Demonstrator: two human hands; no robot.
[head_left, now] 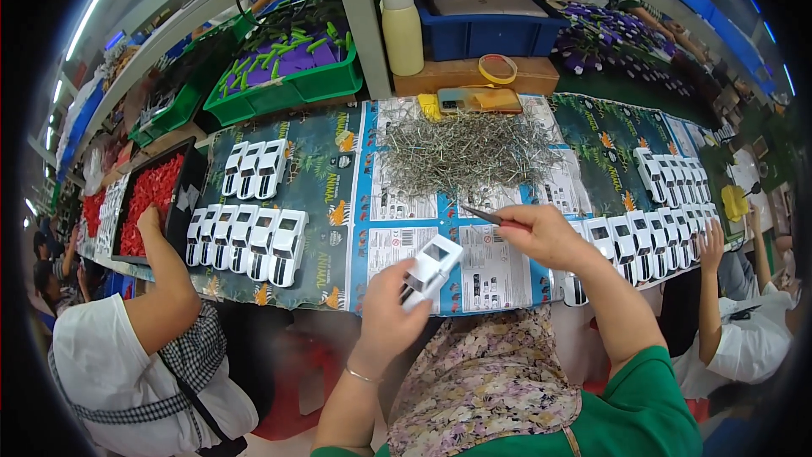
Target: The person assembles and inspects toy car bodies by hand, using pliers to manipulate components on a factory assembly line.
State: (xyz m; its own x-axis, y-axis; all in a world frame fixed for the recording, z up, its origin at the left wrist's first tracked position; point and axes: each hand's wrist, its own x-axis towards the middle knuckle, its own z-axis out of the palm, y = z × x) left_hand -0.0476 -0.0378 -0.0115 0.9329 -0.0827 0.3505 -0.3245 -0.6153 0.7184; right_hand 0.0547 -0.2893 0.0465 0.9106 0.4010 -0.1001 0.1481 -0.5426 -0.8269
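Observation:
My left hand [382, 315] is closed around a white toy car body [436, 259], held tilted just above the front part of the printed sheets on the table. Between the fingers of my right hand [548, 237] is a slim dark pointed tool, which looks like tweezers [482, 215]. Its tip is at the near edge of a loose heap of thin metal pins [465, 152]. Whether the tip grips a pin is too small to tell.
White toy cars stand in rows to the left [245, 237] and right [647, 241]. A black tray [188, 171] of red parts sits far left, beside a co-worker's arm. Behind are a green crate [296, 103], yellow bottle [402, 34], blue bin [491, 38] and phone [479, 101]. Another person works at right.

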